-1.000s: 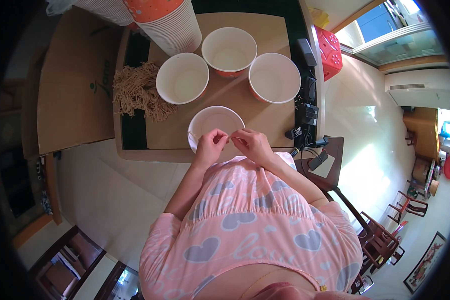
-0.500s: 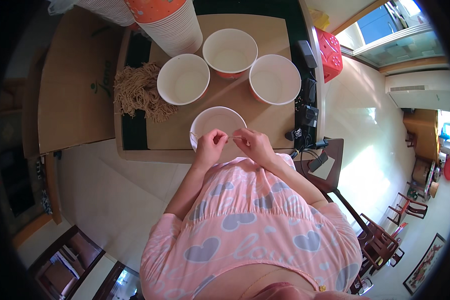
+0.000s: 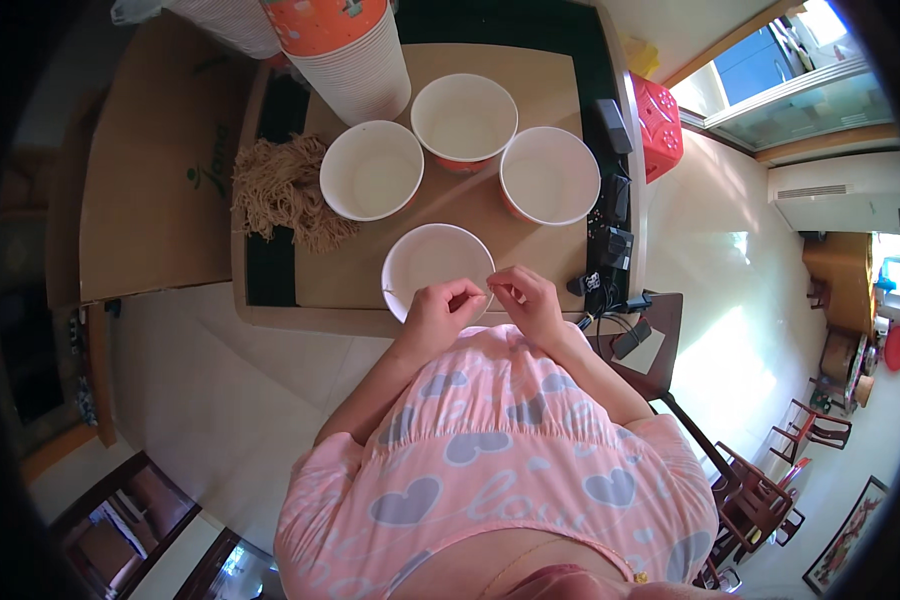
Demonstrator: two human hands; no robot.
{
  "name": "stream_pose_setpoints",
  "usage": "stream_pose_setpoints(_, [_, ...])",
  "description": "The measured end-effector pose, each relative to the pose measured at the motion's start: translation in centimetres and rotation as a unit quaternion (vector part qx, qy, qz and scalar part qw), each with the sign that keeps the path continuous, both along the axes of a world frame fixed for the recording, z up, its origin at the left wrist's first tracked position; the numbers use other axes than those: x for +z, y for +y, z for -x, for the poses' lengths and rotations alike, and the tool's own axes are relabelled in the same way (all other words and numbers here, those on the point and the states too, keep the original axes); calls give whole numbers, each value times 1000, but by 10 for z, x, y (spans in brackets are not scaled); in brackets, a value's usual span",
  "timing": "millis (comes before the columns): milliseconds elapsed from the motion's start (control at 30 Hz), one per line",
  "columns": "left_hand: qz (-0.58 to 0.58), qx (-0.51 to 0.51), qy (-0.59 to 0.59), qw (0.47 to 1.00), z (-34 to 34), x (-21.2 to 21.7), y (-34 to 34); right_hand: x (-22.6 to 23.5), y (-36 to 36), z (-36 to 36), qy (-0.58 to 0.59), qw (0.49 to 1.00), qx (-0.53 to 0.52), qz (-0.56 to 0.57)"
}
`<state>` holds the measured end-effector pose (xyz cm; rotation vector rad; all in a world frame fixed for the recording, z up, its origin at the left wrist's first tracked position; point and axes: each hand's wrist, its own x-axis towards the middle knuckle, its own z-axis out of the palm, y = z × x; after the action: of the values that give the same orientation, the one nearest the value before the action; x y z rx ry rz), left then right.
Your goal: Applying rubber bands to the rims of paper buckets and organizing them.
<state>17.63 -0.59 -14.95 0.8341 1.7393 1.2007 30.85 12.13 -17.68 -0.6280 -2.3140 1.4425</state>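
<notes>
Nearest the camera, the person's pink top with grey heart shapes fills the lower middle of the view, and both forearms run up from it to the table edge. Just above, the left hand (image 3: 440, 308) and the right hand (image 3: 523, 296) meet over the near rim of a white paper bowl (image 3: 432, 262). The fingertips of each hand are pinched close together, almost touching those of the other hand; something very small or thin may be held between them, but the view is too coarse to tell what, or whether anything is gripped at all. That bowl stands at the front edge of a brown cardboard sheet (image 3: 490, 210) laid on the table.

Further back, three more paper bowls sit in an arc: a left bowl (image 3: 371, 170), a middle bowl (image 3: 464, 117) and a right bowl (image 3: 550, 175), the last two with orange outsides. Left of them lies a heap of tan noodle-like strands (image 3: 283, 190). At the far edge stands a tall stack of orange-and-white bowls (image 3: 345, 55). Dark cabled devices (image 3: 610, 240) line the table's right side, with a red plastic stool (image 3: 662, 125) beyond.
</notes>
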Motion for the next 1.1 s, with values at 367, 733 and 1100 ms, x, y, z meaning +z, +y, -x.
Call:
stream_pose_setpoints(367, [-11,-54,-7,998,-9,28,-6,-26,6,-3,33,994,-38,-93])
stream_pose_setpoints(733, [-40,-133,-79,987,-13,35,-10,-21,5,4,-13,988,-134,-72])
stream_pose_setpoints(1100, [-68,-125,-55,988,-11,39,-10,-33,10,-5,-10,992,-84,-98])
